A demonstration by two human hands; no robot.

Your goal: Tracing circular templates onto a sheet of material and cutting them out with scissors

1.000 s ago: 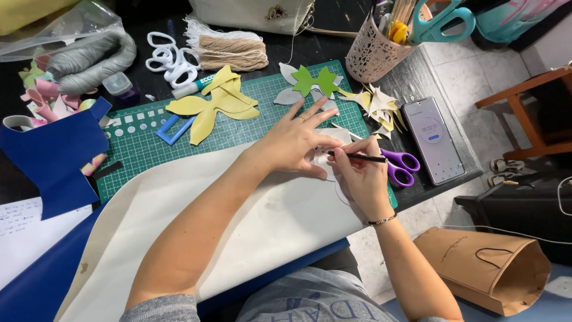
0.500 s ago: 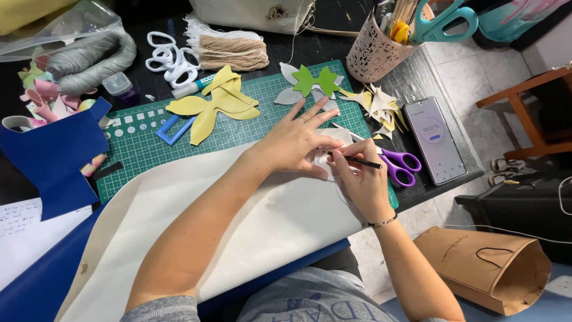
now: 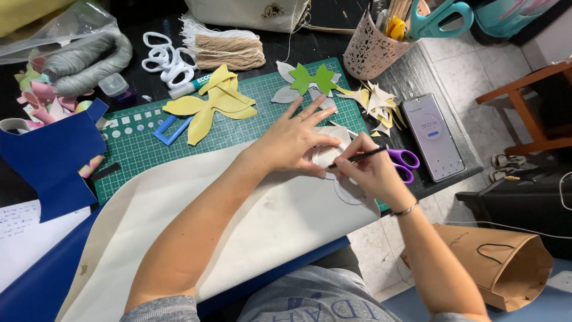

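Observation:
My left hand (image 3: 292,140) lies flat, fingers spread, pressing a small pale round template (image 3: 326,156) onto a large cream sheet (image 3: 196,232) spread over the green cutting mat (image 3: 149,143). My right hand (image 3: 372,173) grips a thin black pen (image 3: 358,158), its tip at the template's edge beside my left thumb. A drawn circle outline (image 3: 348,194) shows on the sheet just below my right hand. Purple-handled scissors (image 3: 405,162) lie right behind my right hand.
Yellow petal cut-outs (image 3: 208,102), green leaf shapes (image 3: 313,77) and pale scraps (image 3: 375,101) lie on the mat. A phone (image 3: 433,137) rests at the table's right edge. A perforated pen cup (image 3: 375,45), twine (image 3: 229,53), blue sheet (image 3: 50,158) and a paper bag (image 3: 494,265) are around.
My right hand has shifted the pen slightly along the template's edge. My left hand stays pressed in place.

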